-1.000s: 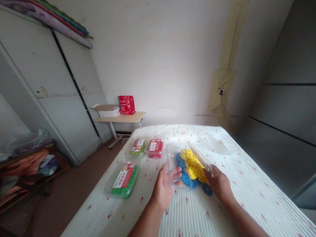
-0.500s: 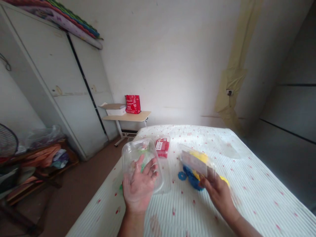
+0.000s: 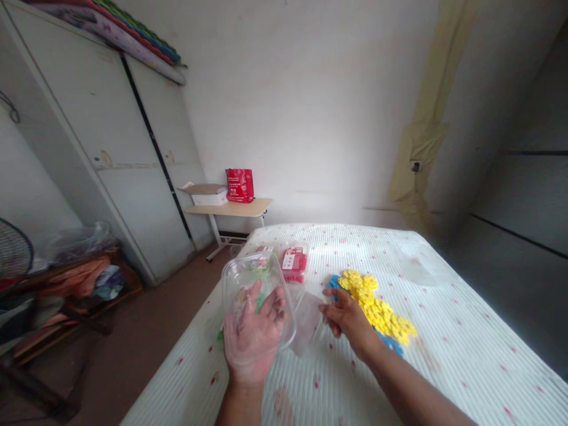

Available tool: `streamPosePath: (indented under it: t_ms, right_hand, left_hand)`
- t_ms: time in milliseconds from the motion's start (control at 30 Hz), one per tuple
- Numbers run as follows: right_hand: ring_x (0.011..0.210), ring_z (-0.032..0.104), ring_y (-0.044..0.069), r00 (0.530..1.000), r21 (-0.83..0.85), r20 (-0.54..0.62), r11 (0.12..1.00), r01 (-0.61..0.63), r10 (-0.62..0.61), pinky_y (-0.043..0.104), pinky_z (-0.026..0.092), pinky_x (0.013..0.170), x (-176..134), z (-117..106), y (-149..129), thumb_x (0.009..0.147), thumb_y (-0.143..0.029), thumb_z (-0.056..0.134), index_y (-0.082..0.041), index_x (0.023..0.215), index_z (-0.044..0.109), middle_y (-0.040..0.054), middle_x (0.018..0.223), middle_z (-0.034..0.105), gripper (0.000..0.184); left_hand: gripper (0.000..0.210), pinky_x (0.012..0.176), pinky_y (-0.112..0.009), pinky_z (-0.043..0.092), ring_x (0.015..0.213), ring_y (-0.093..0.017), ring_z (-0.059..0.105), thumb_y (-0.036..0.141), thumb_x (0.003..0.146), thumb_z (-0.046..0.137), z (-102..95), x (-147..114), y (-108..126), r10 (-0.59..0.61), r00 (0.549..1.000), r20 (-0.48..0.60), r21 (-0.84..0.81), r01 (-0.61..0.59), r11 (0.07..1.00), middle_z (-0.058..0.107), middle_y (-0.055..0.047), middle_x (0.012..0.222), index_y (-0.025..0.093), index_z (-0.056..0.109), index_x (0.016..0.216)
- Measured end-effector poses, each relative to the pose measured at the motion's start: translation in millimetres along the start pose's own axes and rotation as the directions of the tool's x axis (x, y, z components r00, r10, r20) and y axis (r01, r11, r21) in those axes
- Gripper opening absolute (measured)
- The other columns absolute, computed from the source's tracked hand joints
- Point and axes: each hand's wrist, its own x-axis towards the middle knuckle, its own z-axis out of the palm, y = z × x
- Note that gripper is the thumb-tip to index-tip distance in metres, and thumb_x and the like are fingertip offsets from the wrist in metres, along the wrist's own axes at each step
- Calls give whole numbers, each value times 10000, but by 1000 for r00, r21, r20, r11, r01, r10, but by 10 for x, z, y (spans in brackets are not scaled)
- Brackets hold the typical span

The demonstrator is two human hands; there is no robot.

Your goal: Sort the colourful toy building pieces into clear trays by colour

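Observation:
Palm up, my left hand [image 3: 252, 331] shows through a clear plastic container [image 3: 289, 296] that it supports from below, its fingers spread and slightly curled. My right hand [image 3: 344, 313] pinches the edge of a clear, frosted-looking plastic piece [image 3: 306, 322], probably a lid or box, beside the container. To the right of that hand lies a pile of yellow flower-shaped discs [image 3: 381, 313], with blue discs [image 3: 390, 343] showing at its edges. Some green pieces [image 3: 260, 296] are seen through the container's clear plastic.
A clear box with red pieces and a label [image 3: 294, 263] stands farther back on the bed-like surface with a white spotted cover [image 3: 355, 390]. A transparent sheet or lid [image 3: 421, 266] lies at the right. Beyond are a small table [image 3: 248, 208], a red bag [image 3: 240, 185] and cabinets [image 3: 133, 171].
My right hand has moved left with the clear plastic piece, away from the yellow and blue discs. The yellow pile now lies uncovered. My left hand has barely moved.

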Motion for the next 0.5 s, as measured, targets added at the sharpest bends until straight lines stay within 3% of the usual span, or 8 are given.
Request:
streamPosePath:
  t_ms: [100, 233, 333, 433, 500]
  right_hand:
    - [319, 324, 35, 999, -73, 28, 997, -17, 19, 170, 227, 325, 230, -18, -91, 697, -400, 577, -151, 859, 538, -77, 470, 486, 300]
    - [336, 317, 34, 998, -356, 8, 933, -55, 62, 182, 234, 350, 515, 106, -92, 779, -334, 501, -129, 735, 595, -56, 454, 461, 229]
    - [389, 408, 56, 996, -486, -64, 870, -84, 61, 194, 304, 397, 649, 217, -13, 769, -274, 531, -110, 846, 618, -17, 529, 536, 202]
    - [550, 546, 114, 992, -598, -108, 801, -17, -60, 225, 403, 520, 595, 272, 68, 734, -249, 576, -96, 1025, 580, 48, 698, 624, 329]
    - [721, 593, 158, 980, -716, -53, 692, 96, -191, 259, 441, 655, 433, 278, 98, 730, -242, 575, -97, 1057, 571, 91, 836, 645, 358]
  left_hand:
    - [767, 828, -376, 440, 1017, -259, 549, 693, 716, 395, -13, 1, -13, -7, 1000, 6, -4, 7, 1000, 562, -144, 1161, 228, 366, 1326]
    - [788, 828, -368, 443, 1044, -265, 538, 688, 723, 388, -30, 2, -23, -10, 1000, 5, -15, 10, 1000, 558, -154, 1164, 219, 322, 1352]
    - [784, 822, -371, 447, 1047, -267, 539, 690, 728, 374, -40, 10, -28, -13, 1000, -11, -7, 13, 1000, 561, -147, 1160, 223, 319, 1355]
    - [772, 821, -366, 446, 1048, -264, 539, 686, 736, 368, -41, 16, -32, -5, 1000, -22, -5, 5, 1000, 572, -148, 1145, 213, 340, 1345]
    - [763, 825, -364, 441, 1046, -262, 540, 683, 740, 363, -37, 14, -32, 0, 1000, -24, -6, 0, 1000, 577, -150, 1139, 211, 352, 1339]
